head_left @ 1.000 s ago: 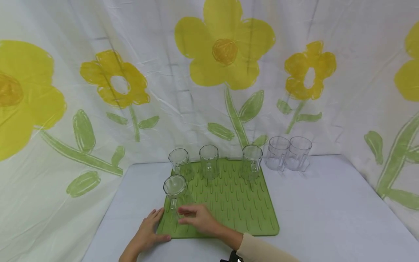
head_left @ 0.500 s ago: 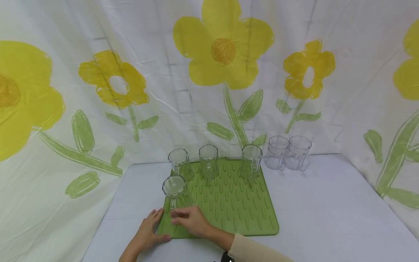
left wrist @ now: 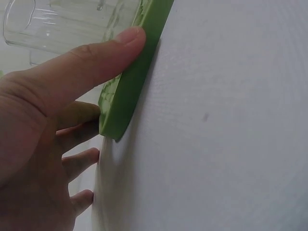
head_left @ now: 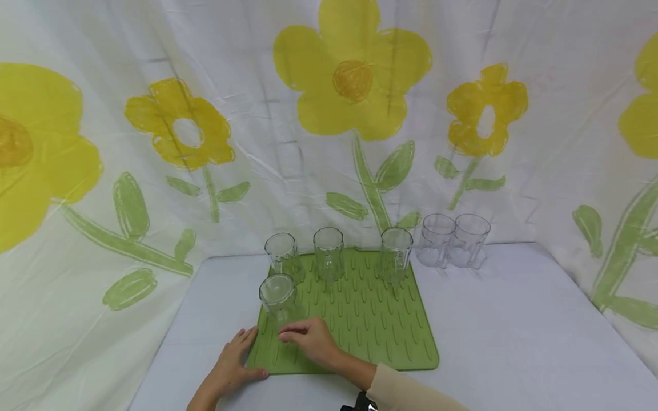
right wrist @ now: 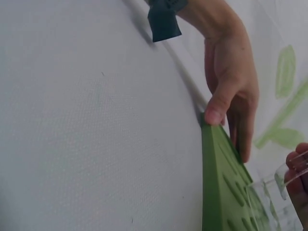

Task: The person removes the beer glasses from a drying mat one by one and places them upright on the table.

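Note:
In the head view, a clear glass mug (head_left: 277, 290) stands upright on the front left part of a green ribbed mat (head_left: 360, 337). My right hand (head_left: 312, 341) pinches its handle low at the front; the handle is mostly hidden there by the fingers. The right wrist view shows fingertips (right wrist: 298, 179) of that hand on the clear handle at the frame's right edge. My left hand (head_left: 228, 362) rests at the mat's near left corner with its fingers spread. In the left wrist view, the thumb (left wrist: 120, 45) lies on the mat's near edge and the other fingers reach along the side.
Three more glass mugs, left (head_left: 281, 254), middle (head_left: 329, 254) and right (head_left: 396, 254), stand along the mat's back. Two clear mugs (head_left: 437, 240) stand close together on the white table (head_left: 493, 331), right of the mat. A flowered curtain (head_left: 308, 171) hangs behind.
My right hand shifts left, then back right with the handle. The front mug has turned, its handle swinging to the right, and its rim sits slightly further right. My left hand stays put.

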### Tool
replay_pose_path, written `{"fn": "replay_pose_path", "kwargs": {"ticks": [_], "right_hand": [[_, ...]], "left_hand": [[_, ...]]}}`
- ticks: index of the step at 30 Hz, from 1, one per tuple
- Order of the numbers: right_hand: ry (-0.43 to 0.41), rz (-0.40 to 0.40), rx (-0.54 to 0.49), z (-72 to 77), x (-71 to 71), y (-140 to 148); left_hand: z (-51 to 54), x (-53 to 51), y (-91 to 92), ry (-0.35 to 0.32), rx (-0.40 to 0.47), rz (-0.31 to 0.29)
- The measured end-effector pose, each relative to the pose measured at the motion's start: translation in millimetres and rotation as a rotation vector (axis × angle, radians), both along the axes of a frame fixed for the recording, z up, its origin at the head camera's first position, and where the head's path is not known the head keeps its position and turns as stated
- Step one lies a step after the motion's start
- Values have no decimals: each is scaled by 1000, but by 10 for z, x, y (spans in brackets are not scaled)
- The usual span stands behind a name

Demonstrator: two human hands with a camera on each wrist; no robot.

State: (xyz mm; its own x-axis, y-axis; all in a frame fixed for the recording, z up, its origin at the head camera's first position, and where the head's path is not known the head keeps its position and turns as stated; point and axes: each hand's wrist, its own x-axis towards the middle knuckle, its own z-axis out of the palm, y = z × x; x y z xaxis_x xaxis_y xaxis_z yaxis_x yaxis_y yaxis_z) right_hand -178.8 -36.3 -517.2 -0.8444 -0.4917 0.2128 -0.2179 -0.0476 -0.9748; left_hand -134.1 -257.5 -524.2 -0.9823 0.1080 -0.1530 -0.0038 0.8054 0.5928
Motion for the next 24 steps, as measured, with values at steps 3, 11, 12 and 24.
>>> {"fn": "replay_pose_path", "kwargs": {"ticks": [3,11,12,24], "right_hand": [[-10,-38,25,5,5,29],[41,-137,63,-3,53,89],[55,-143,71,-2,56,100],[328,-268,221,24,111,220]], "left_hand": [[10,-6,4,-6,-2,1],[11,-10,11,-23,-11,8],[12,-11,12,-22,-14,6],[8,-8,21,-17,-11,10]]}}
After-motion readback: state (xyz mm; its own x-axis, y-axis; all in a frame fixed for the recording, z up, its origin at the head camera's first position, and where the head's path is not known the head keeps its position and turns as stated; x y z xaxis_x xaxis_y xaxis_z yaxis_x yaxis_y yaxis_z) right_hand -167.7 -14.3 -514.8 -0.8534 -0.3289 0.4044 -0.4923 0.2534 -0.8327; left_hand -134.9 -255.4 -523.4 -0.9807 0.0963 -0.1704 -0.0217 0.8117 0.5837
